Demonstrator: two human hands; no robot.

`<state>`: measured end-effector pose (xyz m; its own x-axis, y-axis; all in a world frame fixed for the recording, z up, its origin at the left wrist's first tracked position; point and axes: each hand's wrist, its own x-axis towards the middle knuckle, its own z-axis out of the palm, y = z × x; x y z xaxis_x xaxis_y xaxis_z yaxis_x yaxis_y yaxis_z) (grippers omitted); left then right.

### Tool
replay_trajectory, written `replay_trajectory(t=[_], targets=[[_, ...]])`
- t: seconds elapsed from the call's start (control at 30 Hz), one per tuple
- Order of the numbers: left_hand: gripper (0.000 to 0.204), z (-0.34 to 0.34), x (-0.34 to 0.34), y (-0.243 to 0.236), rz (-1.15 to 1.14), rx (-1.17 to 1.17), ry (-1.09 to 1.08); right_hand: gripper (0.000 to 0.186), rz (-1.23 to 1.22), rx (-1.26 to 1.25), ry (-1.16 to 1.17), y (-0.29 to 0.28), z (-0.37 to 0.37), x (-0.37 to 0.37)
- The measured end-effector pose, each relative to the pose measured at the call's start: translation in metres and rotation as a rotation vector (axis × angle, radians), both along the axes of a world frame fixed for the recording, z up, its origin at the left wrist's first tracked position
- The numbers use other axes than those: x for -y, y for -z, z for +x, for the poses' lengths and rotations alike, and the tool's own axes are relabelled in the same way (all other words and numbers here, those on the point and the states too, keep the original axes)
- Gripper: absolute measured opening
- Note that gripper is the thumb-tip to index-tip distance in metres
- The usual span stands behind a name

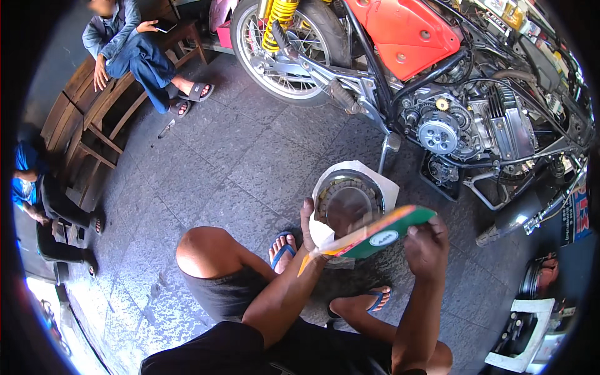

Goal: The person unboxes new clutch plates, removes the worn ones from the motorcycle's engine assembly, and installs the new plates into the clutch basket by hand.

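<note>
In front of my knees, my left hand [309, 234] grips the side of an opened pack of ring-shaped clutch plates [325, 195], its thumb up along the edge. White paper [382, 181] surrounds the plates, and dark segmented pads show around the ring. My right hand [427, 245] pinches the far right corner of a green card [390, 236], thumb on its face. The card, with a white oval mark and yellow-orange edge, stands tilted over the near side of the plates and hides part of them. My left fingers are mostly covered by the pack.
Beyond the pack stands a red motorcycle [406, 37] with its engine side opened, clutch hub [437, 136] and gears showing. A person sits on a wooden bench [94, 106] at the upper left, another at the left edge. A white stool [531, 331] stands lower right.
</note>
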<state>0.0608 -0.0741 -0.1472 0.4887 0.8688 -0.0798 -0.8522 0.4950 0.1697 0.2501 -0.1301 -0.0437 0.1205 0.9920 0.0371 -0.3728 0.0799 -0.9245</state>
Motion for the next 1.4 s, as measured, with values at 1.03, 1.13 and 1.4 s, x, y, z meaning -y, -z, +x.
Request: replay_trajectory(t=[1.03,1.13,1.4], targets=[[0.107,-0.027,0.016,0.007,0.177,-0.024,0.210,0.020,-0.007,0.814,-0.548,-0.064,-0.008,0.028],[0.107,-0.029,0.015,0.008,0.229,-0.080,0.241,0.016,0.193,1.062,-0.233,-0.059,-0.017,0.021],[0.114,-0.026,0.002,-0.021,0.229,-0.206,0.322,0.020,0.398,1.226,0.248,-0.023,-0.017,0.003]])
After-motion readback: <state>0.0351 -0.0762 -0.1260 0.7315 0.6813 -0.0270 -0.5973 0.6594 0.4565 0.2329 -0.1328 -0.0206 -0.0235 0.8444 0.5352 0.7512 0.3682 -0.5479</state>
